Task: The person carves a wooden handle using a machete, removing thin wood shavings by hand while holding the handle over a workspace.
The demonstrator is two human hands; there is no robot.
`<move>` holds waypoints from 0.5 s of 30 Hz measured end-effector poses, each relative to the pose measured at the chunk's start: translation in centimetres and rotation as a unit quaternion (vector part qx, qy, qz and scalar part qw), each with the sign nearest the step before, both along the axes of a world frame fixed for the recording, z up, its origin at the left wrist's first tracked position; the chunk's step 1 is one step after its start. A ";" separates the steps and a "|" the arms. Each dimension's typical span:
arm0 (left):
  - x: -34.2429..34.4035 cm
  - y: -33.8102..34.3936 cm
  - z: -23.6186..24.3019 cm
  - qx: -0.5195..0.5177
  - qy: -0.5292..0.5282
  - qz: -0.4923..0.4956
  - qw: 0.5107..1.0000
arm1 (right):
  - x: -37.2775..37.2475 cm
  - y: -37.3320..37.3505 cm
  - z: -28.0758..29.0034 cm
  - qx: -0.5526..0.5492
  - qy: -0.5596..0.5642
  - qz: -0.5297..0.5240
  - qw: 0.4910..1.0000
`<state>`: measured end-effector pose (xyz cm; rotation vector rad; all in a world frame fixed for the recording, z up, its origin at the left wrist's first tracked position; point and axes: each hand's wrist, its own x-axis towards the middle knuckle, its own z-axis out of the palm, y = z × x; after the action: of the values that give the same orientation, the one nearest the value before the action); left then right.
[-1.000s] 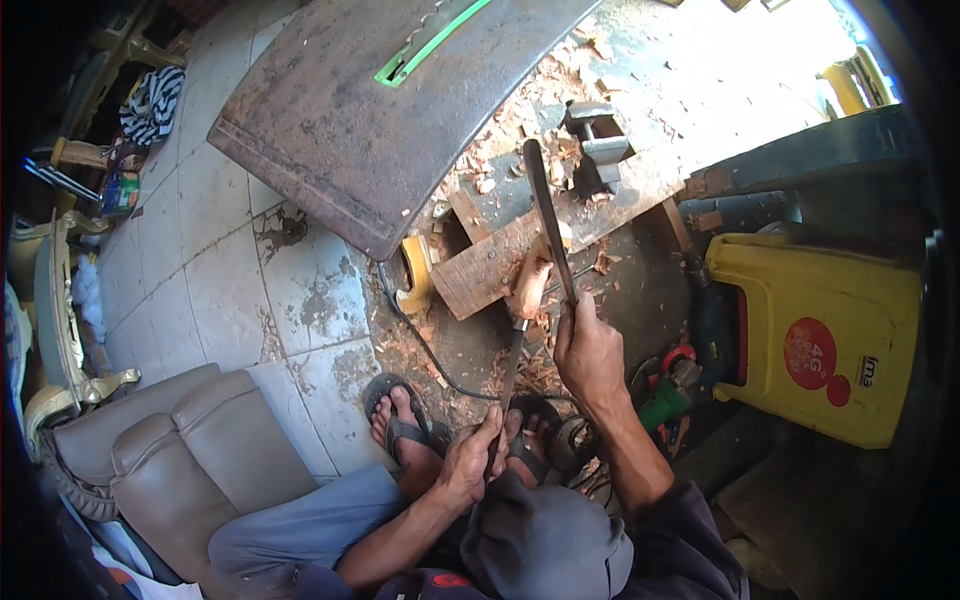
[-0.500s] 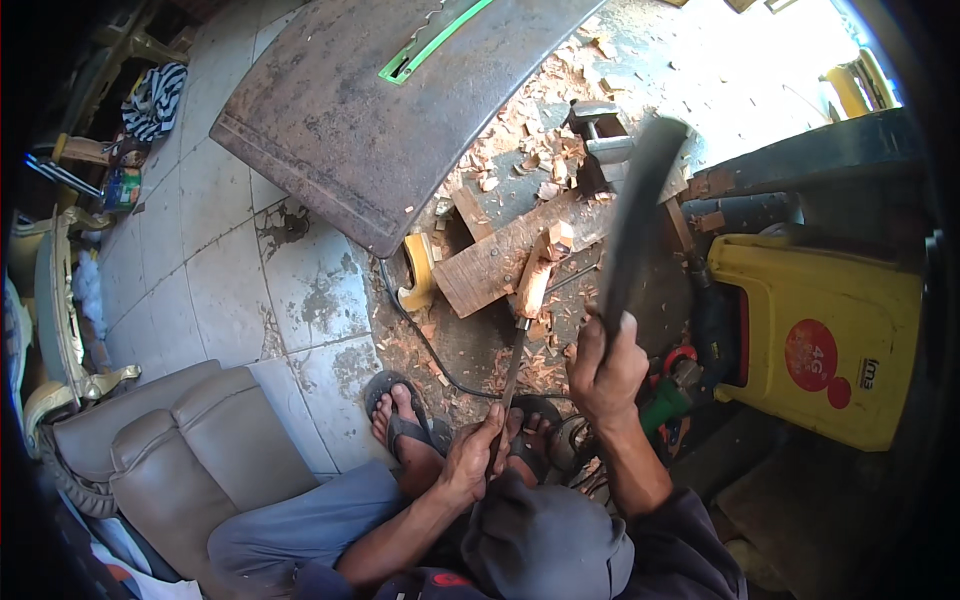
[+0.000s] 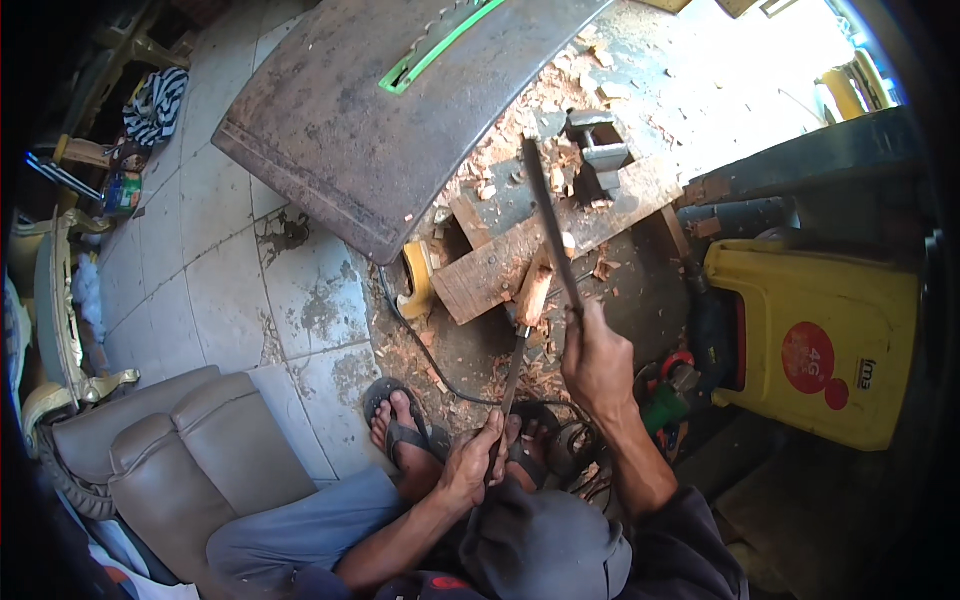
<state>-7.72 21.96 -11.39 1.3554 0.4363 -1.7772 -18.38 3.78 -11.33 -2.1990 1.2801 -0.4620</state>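
My left hand [image 3: 472,460] is closed around a long narrow metal blade [image 3: 514,378], held near my feet. At its far end is a rough-cut wooden handle [image 3: 533,298], its surface pale and faceted. This handle leans over a wooden plank [image 3: 478,278] on the floor. In my right hand [image 3: 600,362] is a machete [image 3: 550,215], dark and long, pointing away and slightly left. The machete's blade crosses in front of the handle's far end and hides part of it; whether they touch I cannot tell.
Wood chips [image 3: 490,150] litter the floor around a metal vise-like block [image 3: 598,140]. A large brown metal-topped table [image 3: 340,120] with a green-edged slot stands far left. On the right are a yellow plastic panel [image 3: 830,340] and a green power tool [image 3: 664,408]. A black cable [image 3: 430,365] runs near my sandalled feet.
The machete has swung down and left from a raised, blurred position to lie across the wooden handle's far end. My left hand and the blade in it have barely moved.
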 end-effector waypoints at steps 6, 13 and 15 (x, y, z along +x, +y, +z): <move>-0.3 0.9 -0.5 -0.013 -0.006 -0.030 0.999 | -0.8 0.1 -2.3 0.036 0.105 0.015 0.994; -0.6 0.6 -0.1 0.022 -0.018 -0.011 1.000 | 0.5 1.1 -0.9 -0.032 -0.053 -0.083 0.995; -0.5 0.6 -0.3 0.019 -0.010 -0.016 1.000 | -0.3 0.0 -1.4 0.039 0.065 -0.038 0.996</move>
<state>-8.22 22.58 -11.66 1.4134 0.4405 -1.7879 -18.66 3.82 -12.68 -2.1518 1.4291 -0.2954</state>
